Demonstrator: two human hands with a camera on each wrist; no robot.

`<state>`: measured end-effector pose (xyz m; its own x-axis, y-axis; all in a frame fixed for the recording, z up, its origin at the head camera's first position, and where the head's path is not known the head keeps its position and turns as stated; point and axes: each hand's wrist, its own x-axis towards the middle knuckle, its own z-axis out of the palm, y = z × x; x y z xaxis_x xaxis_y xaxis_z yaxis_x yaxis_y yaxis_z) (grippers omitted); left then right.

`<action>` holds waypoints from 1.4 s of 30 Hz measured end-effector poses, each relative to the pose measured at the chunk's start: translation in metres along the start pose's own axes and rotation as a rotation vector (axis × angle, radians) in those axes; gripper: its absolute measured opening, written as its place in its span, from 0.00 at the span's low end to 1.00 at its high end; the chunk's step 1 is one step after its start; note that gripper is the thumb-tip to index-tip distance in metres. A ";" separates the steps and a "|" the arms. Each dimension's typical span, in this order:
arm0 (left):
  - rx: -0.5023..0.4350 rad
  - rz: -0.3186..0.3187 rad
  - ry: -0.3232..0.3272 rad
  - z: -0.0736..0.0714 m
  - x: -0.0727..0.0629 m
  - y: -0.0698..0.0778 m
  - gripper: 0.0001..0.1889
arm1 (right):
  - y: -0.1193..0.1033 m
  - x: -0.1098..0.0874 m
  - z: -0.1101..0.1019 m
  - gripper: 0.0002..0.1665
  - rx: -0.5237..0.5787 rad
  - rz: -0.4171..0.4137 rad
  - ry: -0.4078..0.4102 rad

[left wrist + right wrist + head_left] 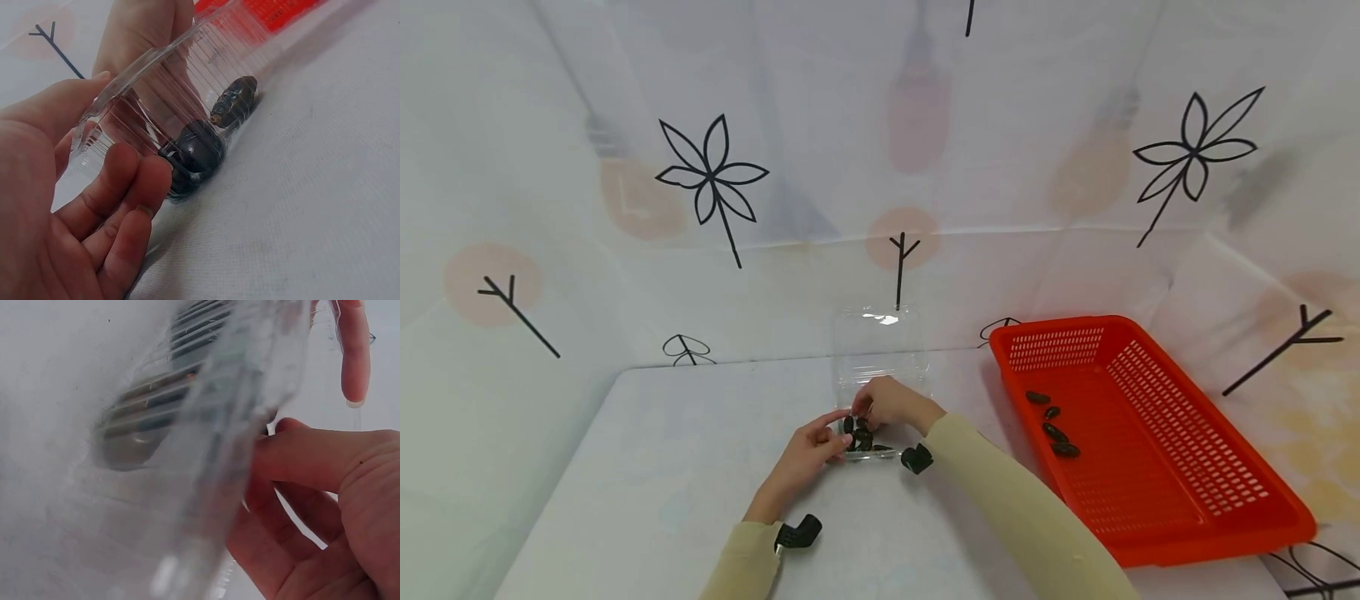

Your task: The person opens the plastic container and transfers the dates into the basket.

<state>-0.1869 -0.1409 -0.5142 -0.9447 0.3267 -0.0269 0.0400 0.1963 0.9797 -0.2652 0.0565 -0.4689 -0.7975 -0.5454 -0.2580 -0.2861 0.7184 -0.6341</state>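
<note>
A hinged clear plastic box (871, 455) sits on the table with its lid (880, 337) raised at the back. Several glossy, dark oval pieces (863, 437) lie in it; their kind is unclear. My left hand (808, 454) holds the box's left side, with fingertips (140, 172) against the ribbed wall. From the right, my right hand (887, 402) reaches over into the box with bent fingers. In the right wrist view the thumb (300, 453) pinches at a dark bit, mostly hidden behind the blurred wall. Through that wall a dark oval piece (134, 434) shows.
A red plastic basket (1247, 533) with perforated sides stands on the right of the table (685, 467). Several similar dark pieces (1055, 432) lie along its left side. A patterned cloth (820, 208) hangs behind the table. Each wrist carries a small black device (801, 531).
</note>
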 end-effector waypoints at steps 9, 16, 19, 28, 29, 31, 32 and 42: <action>0.014 -0.014 0.014 -0.002 0.003 -0.011 0.26 | -0.007 0.000 -0.002 0.19 -0.100 0.044 -0.082; 0.025 0.005 0.017 -0.002 0.003 -0.015 0.26 | -0.002 -0.002 -0.006 0.19 -0.110 0.014 -0.083; 0.010 0.007 0.013 -0.002 0.002 -0.013 0.26 | 0.001 -0.004 -0.009 0.20 -0.101 -0.018 -0.093; 0.033 -0.009 0.022 -0.004 0.001 -0.013 0.26 | 0.002 -0.014 -0.025 0.20 0.011 -0.027 -0.114; 0.036 -0.006 0.022 -0.004 0.001 -0.013 0.26 | 0.003 -0.015 -0.026 0.20 0.026 -0.028 -0.118; 0.038 -0.005 0.025 -0.004 0.000 -0.014 0.26 | 0.003 -0.018 -0.030 0.19 0.052 -0.036 -0.123; 0.037 -0.001 0.025 -0.004 0.000 -0.014 0.26 | 0.004 -0.020 -0.033 0.19 0.063 -0.041 -0.125; 0.019 0.015 0.013 0.000 0.004 -0.015 0.26 | 0.020 -0.051 -0.068 0.15 0.121 -0.055 -0.070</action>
<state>-0.1912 -0.1426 -0.5294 -0.9482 0.3175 -0.0100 0.0597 0.2090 0.9761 -0.2663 0.1278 -0.4185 -0.7423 -0.6143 -0.2677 -0.2591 0.6315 -0.7308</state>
